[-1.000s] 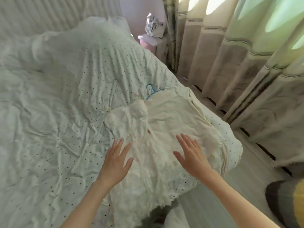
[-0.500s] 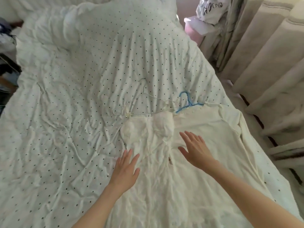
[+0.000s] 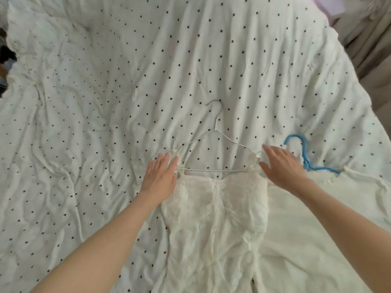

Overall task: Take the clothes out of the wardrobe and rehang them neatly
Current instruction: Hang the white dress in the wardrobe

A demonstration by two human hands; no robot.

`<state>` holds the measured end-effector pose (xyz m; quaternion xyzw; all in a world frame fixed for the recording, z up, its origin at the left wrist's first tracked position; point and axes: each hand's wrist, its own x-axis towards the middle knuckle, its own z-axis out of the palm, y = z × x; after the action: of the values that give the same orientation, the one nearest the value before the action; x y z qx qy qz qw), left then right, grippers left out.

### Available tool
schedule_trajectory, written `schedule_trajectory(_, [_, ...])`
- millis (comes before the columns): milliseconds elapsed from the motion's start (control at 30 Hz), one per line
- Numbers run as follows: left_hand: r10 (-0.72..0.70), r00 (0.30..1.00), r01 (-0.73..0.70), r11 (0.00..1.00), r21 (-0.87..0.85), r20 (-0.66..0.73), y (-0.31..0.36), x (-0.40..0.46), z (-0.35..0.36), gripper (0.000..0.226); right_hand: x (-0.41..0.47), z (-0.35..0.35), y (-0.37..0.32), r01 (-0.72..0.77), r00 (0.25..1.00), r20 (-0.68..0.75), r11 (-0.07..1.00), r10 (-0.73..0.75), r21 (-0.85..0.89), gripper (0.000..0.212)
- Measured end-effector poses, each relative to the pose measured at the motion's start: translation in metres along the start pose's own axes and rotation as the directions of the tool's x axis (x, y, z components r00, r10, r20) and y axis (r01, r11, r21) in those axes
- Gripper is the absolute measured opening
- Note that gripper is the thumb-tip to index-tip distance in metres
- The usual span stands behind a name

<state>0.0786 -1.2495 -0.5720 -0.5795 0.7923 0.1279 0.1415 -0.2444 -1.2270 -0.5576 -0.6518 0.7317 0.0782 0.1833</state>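
On the dotted bedspread [image 3: 127, 81], 2 flat hands at a white hanger [image 3: 214, 149].
Left hand [image 3: 160, 176] and right hand [image 3: 283, 166], fingers straight, seemingly touching the hanger's ends above the white dress [image 3: 215, 218].

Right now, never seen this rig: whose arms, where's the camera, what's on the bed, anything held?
No machine here: these are a person's two bare arms, filmed by one wide-angle camera worn on the head, looking forward and down. The surface is a bed with a white dotted cover. On it lies a white dress on a thin white wire hanger. Beside it, to the right, a second pale garment sits on a blue hanger. The left hand and right hand lie flat at the white hanger's two ends, fingers straight. Nothing is gripped.
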Motion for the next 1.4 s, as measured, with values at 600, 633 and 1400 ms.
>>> schedule_trajectory(600, [-0.021, 0.947, -0.075, 0.956, -0.285, -0.321, -0.010, -0.012, -0.079, 0.031, -0.012, -0.051, -0.023, -0.049, 0.966, -0.202, 0.880, 0.163, 0.473, 0.023])
schedule_trajectory(633, [-0.032, 0.935, -0.082, 0.949, -0.304, -0.352, -0.006, -0.019, -0.093, 0.030, -0.022, -0.063, -0.024, -0.034, 0.959, -0.229, 0.867, 0.169, 0.497, 0.021])
schedule_trajectory(1400, [0.388, 0.322, -0.817, 0.575, -0.047, -0.863, 0.236, -0.287, -0.383, 0.025, -0.529, -0.298, 0.058, -0.070, 0.362, -0.794, 0.863, 0.489, 0.500, 0.018])
